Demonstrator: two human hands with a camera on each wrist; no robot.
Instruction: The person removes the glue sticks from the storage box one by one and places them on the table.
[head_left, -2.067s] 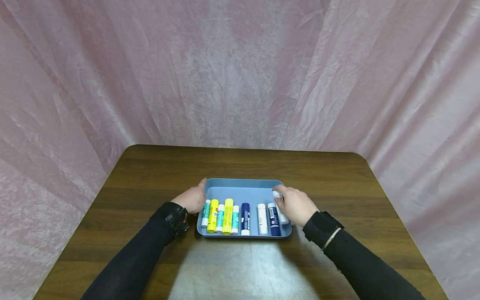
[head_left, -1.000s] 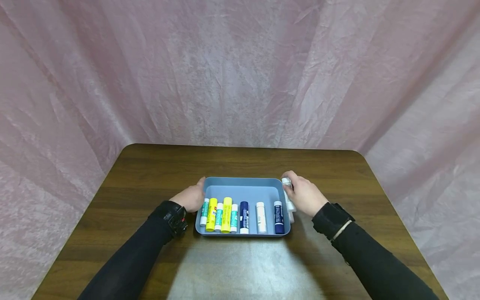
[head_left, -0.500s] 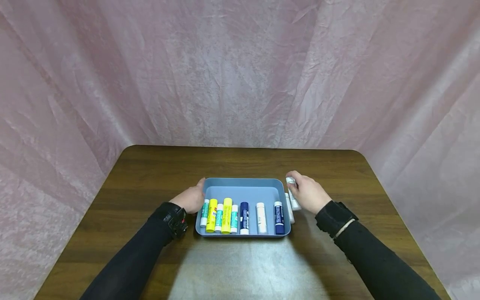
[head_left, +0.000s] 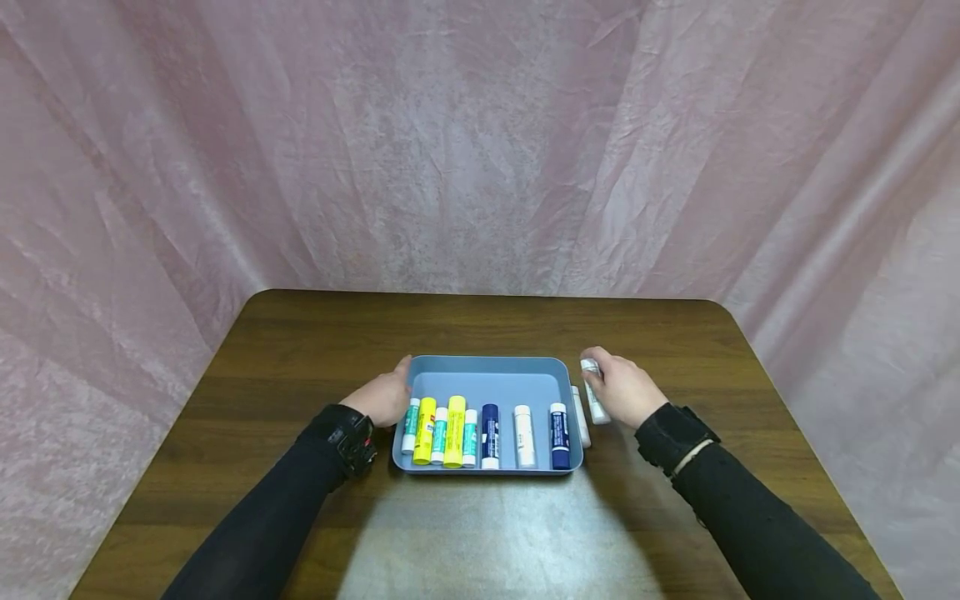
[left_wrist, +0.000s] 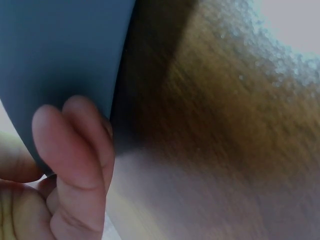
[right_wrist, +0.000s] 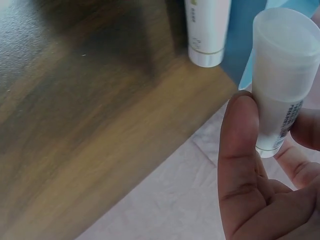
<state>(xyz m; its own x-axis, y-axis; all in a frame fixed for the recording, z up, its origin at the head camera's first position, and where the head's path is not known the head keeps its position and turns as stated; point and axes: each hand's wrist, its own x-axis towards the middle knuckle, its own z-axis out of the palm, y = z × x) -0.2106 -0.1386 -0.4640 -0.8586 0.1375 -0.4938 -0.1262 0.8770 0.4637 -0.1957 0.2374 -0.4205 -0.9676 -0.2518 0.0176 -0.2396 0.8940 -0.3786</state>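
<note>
In the head view my right hand (head_left: 626,390) holds a white glue stick (head_left: 596,396) just right of the tray. The right wrist view shows that glue stick (right_wrist: 280,90) pinched between thumb and fingers, its frosted clear cap uppermost. Another white glue stick (head_left: 581,417) lies on the table along the tray's right side. At the left end of the blue tray (head_left: 487,367), my left hand (head_left: 384,398) grips the wall, with curled fingers (left_wrist: 70,145) against its outer face. Inside lie yellow glue sticks (head_left: 454,432), green-and-white ones (head_left: 470,437), dark blue-and-white ones (head_left: 559,435) and a white one (head_left: 524,437).
The wooden table (head_left: 480,325) has rounded far corners. A pink curtain (head_left: 450,167) hangs behind it and at both sides. Light glares off the table in front of the tray.
My right hand has lifted a white glue stick from the tray's right end, carried it over the rim and moved it slightly farther right beside the other one. My left hand stays at the tray.
</note>
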